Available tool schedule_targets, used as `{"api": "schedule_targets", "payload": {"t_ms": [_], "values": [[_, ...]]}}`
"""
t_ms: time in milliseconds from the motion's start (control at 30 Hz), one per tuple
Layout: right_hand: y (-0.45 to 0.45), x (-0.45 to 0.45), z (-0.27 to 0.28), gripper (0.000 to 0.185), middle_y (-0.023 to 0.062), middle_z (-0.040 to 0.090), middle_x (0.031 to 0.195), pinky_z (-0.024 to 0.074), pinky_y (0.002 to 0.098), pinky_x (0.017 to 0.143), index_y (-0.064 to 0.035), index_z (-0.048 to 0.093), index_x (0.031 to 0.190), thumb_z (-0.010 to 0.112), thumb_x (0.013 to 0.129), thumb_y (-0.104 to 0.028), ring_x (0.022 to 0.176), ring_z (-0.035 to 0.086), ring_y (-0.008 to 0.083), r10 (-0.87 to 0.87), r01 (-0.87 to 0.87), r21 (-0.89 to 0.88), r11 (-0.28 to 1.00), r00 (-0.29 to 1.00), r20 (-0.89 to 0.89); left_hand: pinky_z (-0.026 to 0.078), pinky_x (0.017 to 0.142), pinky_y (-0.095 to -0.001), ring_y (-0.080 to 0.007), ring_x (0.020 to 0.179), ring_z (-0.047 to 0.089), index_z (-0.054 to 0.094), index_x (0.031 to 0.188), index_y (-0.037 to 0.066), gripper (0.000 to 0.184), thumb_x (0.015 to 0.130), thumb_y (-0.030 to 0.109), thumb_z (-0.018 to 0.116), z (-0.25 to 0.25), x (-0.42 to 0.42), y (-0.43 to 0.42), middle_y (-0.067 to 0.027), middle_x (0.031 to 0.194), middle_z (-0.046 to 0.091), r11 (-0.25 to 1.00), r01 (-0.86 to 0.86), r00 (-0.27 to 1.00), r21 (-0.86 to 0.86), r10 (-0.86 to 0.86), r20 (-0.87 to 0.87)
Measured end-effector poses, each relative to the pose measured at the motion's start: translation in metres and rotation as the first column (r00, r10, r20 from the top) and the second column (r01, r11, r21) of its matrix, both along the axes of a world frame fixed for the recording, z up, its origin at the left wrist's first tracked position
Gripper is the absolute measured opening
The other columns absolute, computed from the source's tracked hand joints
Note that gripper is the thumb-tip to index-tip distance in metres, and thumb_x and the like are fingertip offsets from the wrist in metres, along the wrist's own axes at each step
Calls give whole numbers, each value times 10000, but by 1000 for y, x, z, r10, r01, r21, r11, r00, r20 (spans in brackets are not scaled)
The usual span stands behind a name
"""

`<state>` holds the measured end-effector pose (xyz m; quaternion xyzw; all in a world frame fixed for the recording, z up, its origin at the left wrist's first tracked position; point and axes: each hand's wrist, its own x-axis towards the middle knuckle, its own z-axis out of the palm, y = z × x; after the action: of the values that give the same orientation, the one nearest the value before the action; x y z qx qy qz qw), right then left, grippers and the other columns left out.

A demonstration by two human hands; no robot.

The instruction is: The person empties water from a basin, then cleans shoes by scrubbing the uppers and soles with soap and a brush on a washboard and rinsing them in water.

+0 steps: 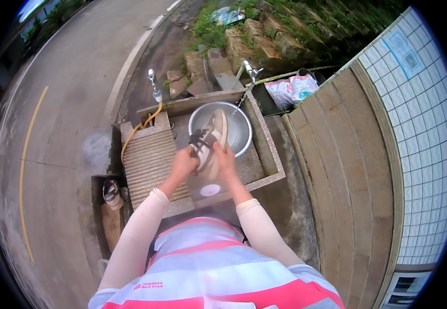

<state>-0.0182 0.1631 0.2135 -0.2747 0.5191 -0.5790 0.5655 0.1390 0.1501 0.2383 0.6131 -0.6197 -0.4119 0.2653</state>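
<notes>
Left hand (183, 164) and right hand (225, 160) grip the shoe (210, 139) — held partly over the basin (242, 131). The sink's right edge (268, 139) stands just beside the basin; ridged board (151, 159) lies left.

Striped pink-white-grey shirt (203, 262), pale sleeves (140, 229).

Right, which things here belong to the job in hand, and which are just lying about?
In use: beige-and-brown laced shoe, in left hand and right hand; round silver metal basin; running silver tap; grey stone sink.

Apparently lying about: pink-and-white plastic sacks; yellow hose.
</notes>
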Motion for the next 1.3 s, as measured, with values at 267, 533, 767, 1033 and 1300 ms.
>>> {"api": "schedule_targets", "payload": {"t_ms": [267,533,767,1033,1300], "values": [[-4,-25,-10,562,46,602,1165,439,287,889,-21,546,1286,736,847,-316,1022,552,134,-126,120,89,989,990,70,473,456,-345,-218,536,624,655,852,-46,149,755,45,586,-54,-24,-36,-123,663,630,910,91,877,403,118,-466],[-25,-73,-54,527,54,612,1162,460,280,878,-27,545,1295,730,857,-254,997,575,125,-66,53,301,952,997,31,480,554,-329,-201,654,621,690,877,-34,146,783,74,662,-85,-36,-60,-105,798,673,688,89,745,720,434,-506],[-63,-132,-72,470,71,630,1113,496,312,864,-35,551,1256,711,870,-251,984,611,175,-78,-3,352,936,974,214,469,651,-322,-179,753,615,667,967,-35,210,837,129,680,-93,-54,-39,-87,882,668,650,117,882,751,280,-380],[-60,-232,-182,638,83,605,1251,477,422,972,-87,509,1327,614,869,-520,1113,586,247,-22,-117,289,950,899,438,500,708,-363,-238,721,642,658,899,-38,252,821,196,706,-103,-14,19,-141,803,668,708,-124,944,695,300,-138],[-33,-189,-128,691,97,565,1304,459,422,998,-74,467,1362,495,902,-588,1153,560,255,-18,-106,218,970,864,503,482,682,-329,-240,766,600,694,970,-13,205,832,139,682,-53,-65,-7,-120,845,604,995,83,989,-52,-89,-120]]}}
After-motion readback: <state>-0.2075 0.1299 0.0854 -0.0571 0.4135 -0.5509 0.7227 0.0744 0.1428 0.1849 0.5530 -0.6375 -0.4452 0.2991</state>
